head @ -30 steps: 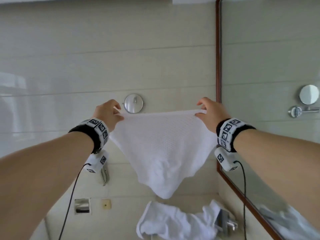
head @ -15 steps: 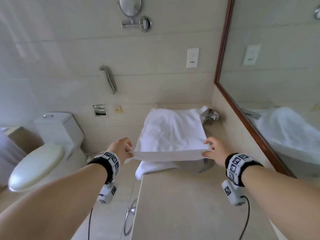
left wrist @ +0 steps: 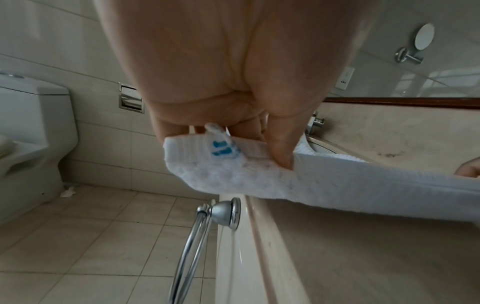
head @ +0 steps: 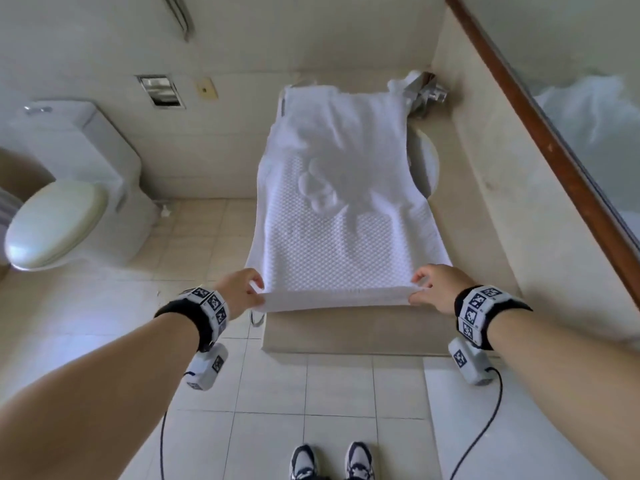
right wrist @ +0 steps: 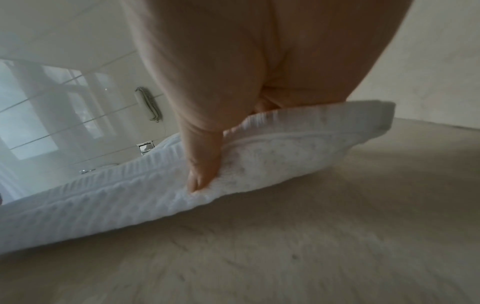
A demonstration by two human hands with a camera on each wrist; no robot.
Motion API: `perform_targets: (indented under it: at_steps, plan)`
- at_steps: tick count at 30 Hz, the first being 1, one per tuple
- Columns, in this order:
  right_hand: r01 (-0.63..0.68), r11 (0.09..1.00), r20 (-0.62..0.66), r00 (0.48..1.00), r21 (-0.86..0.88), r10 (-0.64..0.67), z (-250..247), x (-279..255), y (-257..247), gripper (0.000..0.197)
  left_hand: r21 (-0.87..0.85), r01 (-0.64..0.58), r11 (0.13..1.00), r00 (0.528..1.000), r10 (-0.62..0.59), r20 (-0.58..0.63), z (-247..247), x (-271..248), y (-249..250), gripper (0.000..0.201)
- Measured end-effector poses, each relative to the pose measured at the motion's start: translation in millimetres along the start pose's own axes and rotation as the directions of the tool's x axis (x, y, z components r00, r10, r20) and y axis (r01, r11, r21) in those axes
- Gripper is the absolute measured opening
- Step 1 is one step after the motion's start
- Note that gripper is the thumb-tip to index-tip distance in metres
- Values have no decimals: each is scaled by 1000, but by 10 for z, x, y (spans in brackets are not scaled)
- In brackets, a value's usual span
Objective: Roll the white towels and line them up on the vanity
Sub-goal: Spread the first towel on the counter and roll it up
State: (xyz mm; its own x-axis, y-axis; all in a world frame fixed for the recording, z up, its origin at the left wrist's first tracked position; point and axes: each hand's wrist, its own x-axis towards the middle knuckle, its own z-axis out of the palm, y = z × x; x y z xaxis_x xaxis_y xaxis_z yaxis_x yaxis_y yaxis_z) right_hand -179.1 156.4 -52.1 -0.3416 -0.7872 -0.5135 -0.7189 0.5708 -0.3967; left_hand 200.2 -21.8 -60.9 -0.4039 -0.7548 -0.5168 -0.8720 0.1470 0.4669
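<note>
A white waffle-weave towel (head: 341, 244) lies spread lengthwise along the beige vanity top (head: 481, 237), bumpy in the middle over something beneath it. My left hand (head: 247, 292) pinches its near left corner (left wrist: 228, 164), which carries a small blue-printed label (left wrist: 221, 149). My right hand (head: 424, 289) pinches the near right corner (right wrist: 259, 152), thumb pressed into the cloth. The near edge is held slightly raised above the counter. More white towel (head: 403, 86) is bunched at the far end by the faucet.
A chrome faucet (head: 429, 95) and the sink rim (head: 427, 164) sit at the far right of the counter. A wood-framed mirror (head: 554, 150) runs along the right. A toilet (head: 59, 209) stands left. A chrome towel ring (left wrist: 207, 230) hangs on the vanity's left side. My shoes (head: 332, 460) are on the tiled floor.
The towel, held up in the air a second ago, has come down and now lies spread along the counter. Both hands kept their corners and drew back toward me.
</note>
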Motion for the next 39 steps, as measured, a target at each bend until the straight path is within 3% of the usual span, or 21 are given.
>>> perform_targets:
  at_steps: [4, 9, 13, 18, 21, 23, 25, 28, 34, 39]
  plan:
    - [12, 1000, -11, 1000, -1, -12, 130, 24, 104, 35, -39, -3, 999, 999, 2, -38, 97, 97, -37, 8]
    - [-1, 1000, -154, 988, -10, 0, 112, 119, 110, 32, -54, -19, 998, 986, 10, -165, 82, 267, 111, 15]
    - [-47, 978, -292, 956, -202, -15, 59, 276, 16, 34, -26, -11, 1000, 973, 5, -231, 43, 395, 142, 17]
    - [-74, 956, -417, 907, -285, -54, 5, 509, -68, 32, 100, 45, 994, 951, -12, -310, 65, 574, 131, 21]
    - [-116, 939, -482, 875, -323, -57, 16, 552, -126, 32, 255, 33, 966, 899, 82, -429, 179, 545, 211, 31]
    - [-124, 937, -517, 854, -328, -68, 66, 535, -147, 34, 186, -27, 982, 893, 107, -436, 257, 516, 285, 36]
    - [-21, 976, -466, 881, -218, -85, 148, 512, -190, 31, 46, -85, 995, 928, 96, -360, 342, 509, 343, 33]
    - [126, 992, -296, 947, -11, -123, 320, 449, -271, 31, -21, -157, 987, 960, 147, -239, 494, 472, 392, 33]
    - [224, 962, -202, 946, -154, -253, 405, 382, -223, 51, 24, -197, 980, 963, 198, -182, 543, 448, 308, 60]
    - [228, 964, -242, 936, -139, -256, 434, 366, -140, 49, 52, -167, 985, 963, 174, -206, 584, 381, 224, 64]
